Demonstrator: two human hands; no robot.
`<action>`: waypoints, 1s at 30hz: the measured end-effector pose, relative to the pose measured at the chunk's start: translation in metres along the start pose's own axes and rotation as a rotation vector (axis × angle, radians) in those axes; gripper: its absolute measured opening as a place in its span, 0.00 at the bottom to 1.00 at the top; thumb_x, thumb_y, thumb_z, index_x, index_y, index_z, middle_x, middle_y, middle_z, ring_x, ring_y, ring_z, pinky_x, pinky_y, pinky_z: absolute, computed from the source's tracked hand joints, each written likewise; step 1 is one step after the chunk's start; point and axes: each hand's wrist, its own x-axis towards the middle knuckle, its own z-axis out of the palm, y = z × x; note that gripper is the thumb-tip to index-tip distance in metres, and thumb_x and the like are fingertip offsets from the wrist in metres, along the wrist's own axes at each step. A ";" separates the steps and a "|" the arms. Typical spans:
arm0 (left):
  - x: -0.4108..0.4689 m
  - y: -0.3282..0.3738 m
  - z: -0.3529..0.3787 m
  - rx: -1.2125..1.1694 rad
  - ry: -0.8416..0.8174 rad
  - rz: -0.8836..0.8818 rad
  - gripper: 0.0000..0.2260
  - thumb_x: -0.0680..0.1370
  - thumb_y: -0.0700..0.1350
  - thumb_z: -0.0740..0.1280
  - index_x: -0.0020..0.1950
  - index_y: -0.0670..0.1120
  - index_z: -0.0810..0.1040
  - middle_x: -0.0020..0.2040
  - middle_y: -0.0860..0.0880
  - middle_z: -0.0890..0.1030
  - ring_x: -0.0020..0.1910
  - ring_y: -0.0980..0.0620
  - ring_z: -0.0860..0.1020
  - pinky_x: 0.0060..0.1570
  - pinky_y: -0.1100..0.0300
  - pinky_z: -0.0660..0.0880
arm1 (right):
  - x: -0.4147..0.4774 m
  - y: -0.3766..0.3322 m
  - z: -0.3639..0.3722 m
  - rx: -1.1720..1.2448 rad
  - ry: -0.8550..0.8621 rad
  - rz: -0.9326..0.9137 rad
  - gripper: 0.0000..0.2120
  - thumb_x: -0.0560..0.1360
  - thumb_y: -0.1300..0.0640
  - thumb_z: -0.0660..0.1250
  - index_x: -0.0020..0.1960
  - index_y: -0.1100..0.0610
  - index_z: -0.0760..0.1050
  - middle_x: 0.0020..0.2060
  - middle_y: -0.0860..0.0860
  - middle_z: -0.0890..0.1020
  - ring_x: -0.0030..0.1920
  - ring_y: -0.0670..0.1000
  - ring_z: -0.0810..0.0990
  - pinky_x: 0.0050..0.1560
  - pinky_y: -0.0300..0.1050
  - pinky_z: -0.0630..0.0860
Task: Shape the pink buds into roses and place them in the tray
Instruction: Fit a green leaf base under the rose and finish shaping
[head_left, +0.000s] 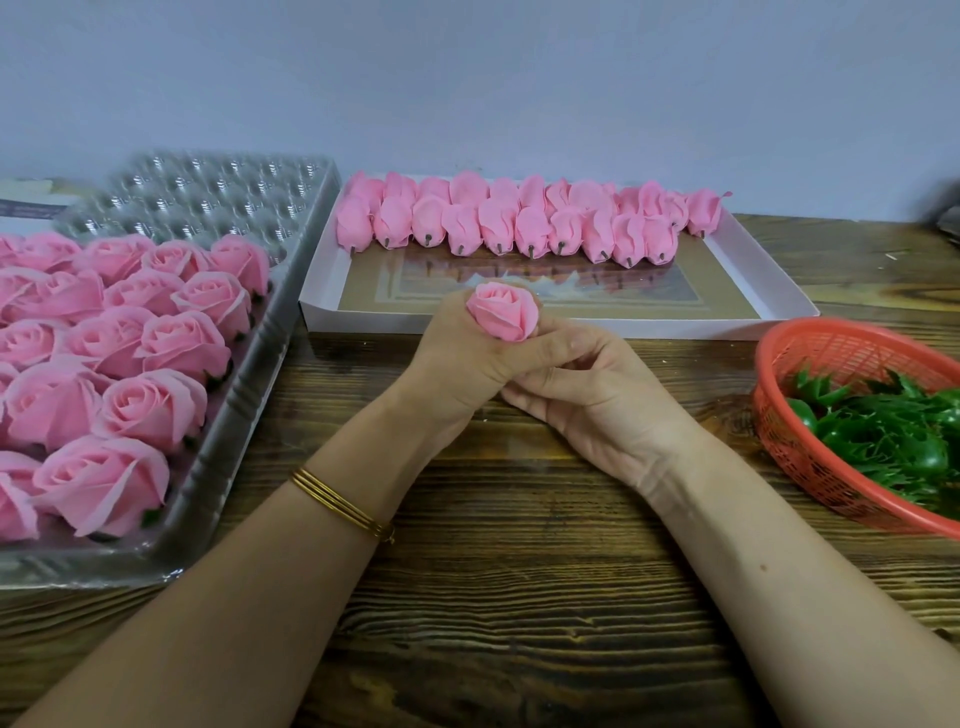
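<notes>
My left hand (457, 364) grips a pink bud (503, 310) from below, its petals facing up and partly opened like a rose. My right hand (587, 387) lies against the left hand, its thumb touching the bud's lower right side and its fingers curled under the left palm. Several unshaped pink buds (519, 221) lie in two rows at the back of a white box lid (571, 325). A clear plastic tray (234, 395) on the left holds several finished pink roses (150, 405); its far cups are bare.
A red mesh basket (779, 410) with green leaf-like calyxes (893, 436) sits at the right edge. The wooden table (519, 597) runs in front of my arms. A pale wall stands behind. A gold bangle is on my left wrist.
</notes>
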 end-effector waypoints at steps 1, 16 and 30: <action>0.000 0.000 0.000 0.015 -0.006 -0.003 0.12 0.58 0.46 0.79 0.35 0.49 0.78 0.34 0.53 0.77 0.35 0.56 0.77 0.37 0.63 0.77 | 0.000 0.000 0.000 -0.014 -0.005 -0.003 0.19 0.67 0.69 0.66 0.57 0.62 0.76 0.48 0.55 0.82 0.49 0.50 0.81 0.54 0.40 0.78; -0.002 0.008 -0.001 0.118 -0.038 -0.056 0.14 0.59 0.40 0.81 0.41 0.46 0.82 0.38 0.52 0.83 0.38 0.57 0.81 0.40 0.63 0.78 | 0.002 0.001 0.000 0.002 0.018 -0.030 0.27 0.70 0.74 0.62 0.68 0.67 0.69 0.58 0.60 0.79 0.58 0.56 0.79 0.63 0.50 0.74; 0.005 0.045 0.001 0.635 0.099 -0.053 0.32 0.65 0.49 0.81 0.66 0.53 0.73 0.52 0.53 0.76 0.49 0.57 0.78 0.45 0.66 0.76 | 0.004 0.003 -0.006 -0.062 0.168 -0.117 0.12 0.71 0.75 0.65 0.52 0.66 0.78 0.48 0.61 0.84 0.55 0.59 0.80 0.67 0.59 0.71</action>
